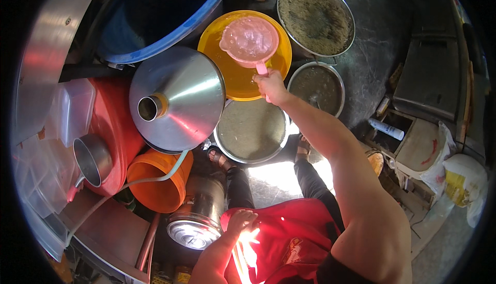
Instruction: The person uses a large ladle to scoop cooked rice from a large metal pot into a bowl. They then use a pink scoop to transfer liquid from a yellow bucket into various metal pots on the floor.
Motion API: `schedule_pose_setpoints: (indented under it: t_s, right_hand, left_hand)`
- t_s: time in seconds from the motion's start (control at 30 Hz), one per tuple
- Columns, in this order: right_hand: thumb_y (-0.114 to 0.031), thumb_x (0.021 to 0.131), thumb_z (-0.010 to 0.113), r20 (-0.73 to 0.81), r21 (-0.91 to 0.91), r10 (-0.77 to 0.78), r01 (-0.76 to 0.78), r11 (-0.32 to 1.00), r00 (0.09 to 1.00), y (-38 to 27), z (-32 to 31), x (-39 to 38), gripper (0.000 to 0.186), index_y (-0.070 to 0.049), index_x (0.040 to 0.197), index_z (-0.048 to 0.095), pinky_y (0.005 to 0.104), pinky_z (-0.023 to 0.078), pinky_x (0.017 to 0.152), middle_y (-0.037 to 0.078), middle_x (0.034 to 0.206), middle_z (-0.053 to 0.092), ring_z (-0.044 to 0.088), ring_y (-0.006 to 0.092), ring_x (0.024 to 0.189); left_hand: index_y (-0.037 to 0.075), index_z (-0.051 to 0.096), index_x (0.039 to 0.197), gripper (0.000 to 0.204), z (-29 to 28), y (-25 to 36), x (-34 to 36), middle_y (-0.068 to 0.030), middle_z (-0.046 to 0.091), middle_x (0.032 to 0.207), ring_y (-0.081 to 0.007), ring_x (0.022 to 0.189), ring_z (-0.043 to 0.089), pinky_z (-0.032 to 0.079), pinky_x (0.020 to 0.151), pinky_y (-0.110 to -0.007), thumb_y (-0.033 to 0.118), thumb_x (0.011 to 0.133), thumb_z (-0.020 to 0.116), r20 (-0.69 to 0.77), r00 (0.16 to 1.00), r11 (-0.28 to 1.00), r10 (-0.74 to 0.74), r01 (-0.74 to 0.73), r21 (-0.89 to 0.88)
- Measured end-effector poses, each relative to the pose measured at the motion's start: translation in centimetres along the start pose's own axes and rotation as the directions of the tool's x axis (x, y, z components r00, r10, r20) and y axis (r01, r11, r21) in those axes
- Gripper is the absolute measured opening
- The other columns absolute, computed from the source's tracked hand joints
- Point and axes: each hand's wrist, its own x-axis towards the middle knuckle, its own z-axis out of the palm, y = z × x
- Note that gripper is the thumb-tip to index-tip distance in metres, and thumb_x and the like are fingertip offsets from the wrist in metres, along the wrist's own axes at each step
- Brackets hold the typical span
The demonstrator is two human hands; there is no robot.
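Pink plastic dipper (pixel 248 38): located at upper centre of the frame, over the yellow basin (pixel 227 81), and containing clear liquid. The right hand (pixel 271 87) grips the dipper handle. The left hand (pixel 243 221), lower centre, lies against the red apron (pixel 281 222); whether its fingers are closed cannot be determined. A conical metal cover (pixel 191 95) is positioned left of centre, beside the basin.

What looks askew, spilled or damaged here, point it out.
Nothing looks clearly spilled or damaged around the pink dipper or the yellow basin. Mildly odd: at left, the pale hose is draped across the mouth of the orange bucket instead of coiled aside, though that may be deliberate.
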Motion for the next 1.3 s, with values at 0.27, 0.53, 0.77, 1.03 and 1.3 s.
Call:
schedule_pose_setpoints:
  t_s: [0.27,0.53,0.77,1.03,1.3]
  right_hand:
    - [-0.006,0.086,0.058,0.01,-0.02,-0.056,0.057,0.998,0.998,-3.3,-2.0,-5.8,0.011,-0.003,0.082,0.048,0.0261,0.025,0.029,-0.001,0.048,0.04,0.033,0.0082,0.031]
    - [-0.009,0.086,0.055,0.043,0.217,-0.086,0.075,0.973,0.995,-9.2,-7.8,-11.4,0.007,-0.005,0.085,0.049,0.0238,0.025,0.03,0.0,0.055,0.041,0.035,0.0071,0.036]
    - [-0.011,0.084,0.054,-0.246,-0.064,-0.081,0.067,0.996,0.966,-13.7,-14.1,-10.5,0.011,-0.004,0.078,0.048,0.0266,0.027,0.03,0.003,0.055,0.044,0.039,0.0109,0.036]
    - [-0.01,0.082,0.055,-0.493,-0.432,-0.171,-0.069,0.899,0.853,-13.7,-21.4,-5.7,0.011,-0.001,0.075,0.053,0.0291,0.03,0.031,0.005,0.055,0.048,0.043,0.0137,0.038]
    - [-0.015,0.081,0.056,-0.53,-0.656,-0.348,-0.114,0.746,0.773,-13.5,-26.0,-4.0,0.018,0.003,0.082,0.058,0.0333,0.041,0.036,0.01,0.063,0.057,0.053,0.0185,0.043]
  left_hand:
    - [0.013,0.065,0.094,0.036,-0.9,1.2,2.0,-0.0038,0.066,0.089,-0.021,0.085,0.064,0.049,0.078,-0.036,0.036,0.068,0.073,-0.006,0.998,0.992,0.069,-0.068,0.108]
    - [0.013,0.064,0.1,0.038,-0.1,1.8,2.6,-0.0049,0.067,0.096,-0.0218,0.095,0.063,0.046,0.086,-0.038,0.041,0.075,0.065,0.295,0.95,0.97,-0.106,0.033,0.242]
    - [0.012,0.06,0.112,0.047,0.3,1.9,4.1,-0.0084,0.062,0.114,-0.023,0.112,0.055,0.04,0.097,-0.039,0.047,0.082,0.055,0.533,0.799,0.947,-0.281,0.14,0.289]
    - [0.01,0.062,0.101,0.038,0.7,1.3,3.0,-0.0063,0.067,0.094,-0.0241,0.094,0.063,0.046,0.086,-0.04,0.039,0.075,0.065,0.3,0.951,0.984,-0.075,0.022,0.176]
    - [0.011,0.063,0.094,0.034,-0.3,2.6,3.7,-0.0046,0.067,0.087,-0.0211,0.088,0.064,0.048,0.08,-0.037,0.037,0.072,0.067,0.165,0.985,0.966,0.045,-0.085,0.245]
